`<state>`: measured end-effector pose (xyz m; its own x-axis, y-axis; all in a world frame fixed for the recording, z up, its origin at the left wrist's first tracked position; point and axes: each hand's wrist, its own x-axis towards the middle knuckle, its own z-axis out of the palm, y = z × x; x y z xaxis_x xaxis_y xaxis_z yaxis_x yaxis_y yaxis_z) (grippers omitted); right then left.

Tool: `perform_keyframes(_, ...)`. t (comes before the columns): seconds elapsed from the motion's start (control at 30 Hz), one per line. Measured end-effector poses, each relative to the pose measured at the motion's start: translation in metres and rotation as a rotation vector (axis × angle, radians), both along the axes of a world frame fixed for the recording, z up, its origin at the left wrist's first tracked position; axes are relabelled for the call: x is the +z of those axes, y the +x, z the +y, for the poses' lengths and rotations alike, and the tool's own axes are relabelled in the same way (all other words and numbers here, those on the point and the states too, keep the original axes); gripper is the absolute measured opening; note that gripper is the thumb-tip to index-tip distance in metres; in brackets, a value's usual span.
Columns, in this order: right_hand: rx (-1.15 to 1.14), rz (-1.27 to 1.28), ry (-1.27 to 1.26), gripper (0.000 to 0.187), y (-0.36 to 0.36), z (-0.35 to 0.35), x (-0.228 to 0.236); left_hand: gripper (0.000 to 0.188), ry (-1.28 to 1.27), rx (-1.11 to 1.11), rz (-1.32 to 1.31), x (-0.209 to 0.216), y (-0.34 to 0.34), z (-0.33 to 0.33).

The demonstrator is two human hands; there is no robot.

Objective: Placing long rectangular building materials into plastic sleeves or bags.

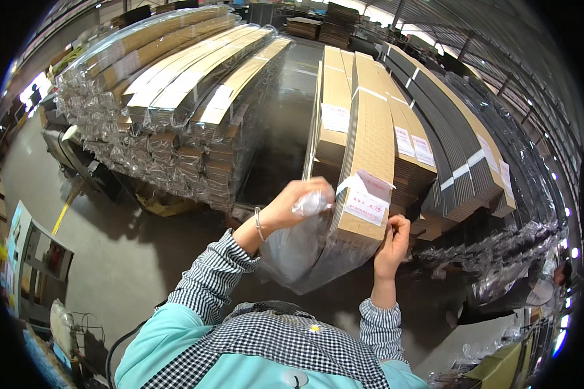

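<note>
In front of me a long bundle of brown cardboard strips (374, 133) lies with its near end toward me, crossed by a white strap. A white label with red print (366, 202) sits on its near top. Clear plastic film (296, 258) hangs loosely around that end and droops below it. My left hand (302, 202), with a bracelet at the wrist, is closed on a bunched, shiny clear part of the film at the bundle's left side. My right hand (393, 247) is closed with fingers pinched at the near right corner, where the film's edge seems to be.
Strapped, labelled cardboard bundles (334, 120) lie alongside, with dark grey bundles (462, 162) farther right. At left stands a high stack of plastic-wrapped bundles (175, 155). Wrapped ends (499, 249) jut out at the right. A wire-framed stand (84, 330) is at lower left.
</note>
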<state>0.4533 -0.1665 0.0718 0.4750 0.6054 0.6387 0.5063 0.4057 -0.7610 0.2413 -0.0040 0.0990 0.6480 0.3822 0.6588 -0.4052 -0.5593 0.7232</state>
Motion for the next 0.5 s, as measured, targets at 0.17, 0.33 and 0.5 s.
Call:
perform_keyframes(0.17,-0.03,-0.017,0.235,0.02,0.021,0.033,0.011,0.02,0.158,0.499,-0.132,0.022,0.042,-0.015)
perform_keyframes(0.33,0.189,0.2,0.16,0.022,0.049,0.07,0.02,0.018,0.025,0.657,-0.206,-0.003,0.089,0.01)
perform_keyframes(0.5,0.497,0.683,0.275,0.019,-0.003,0.034,0.052,0.009,-0.095,0.334,-0.184,0.021,0.045,-0.021)
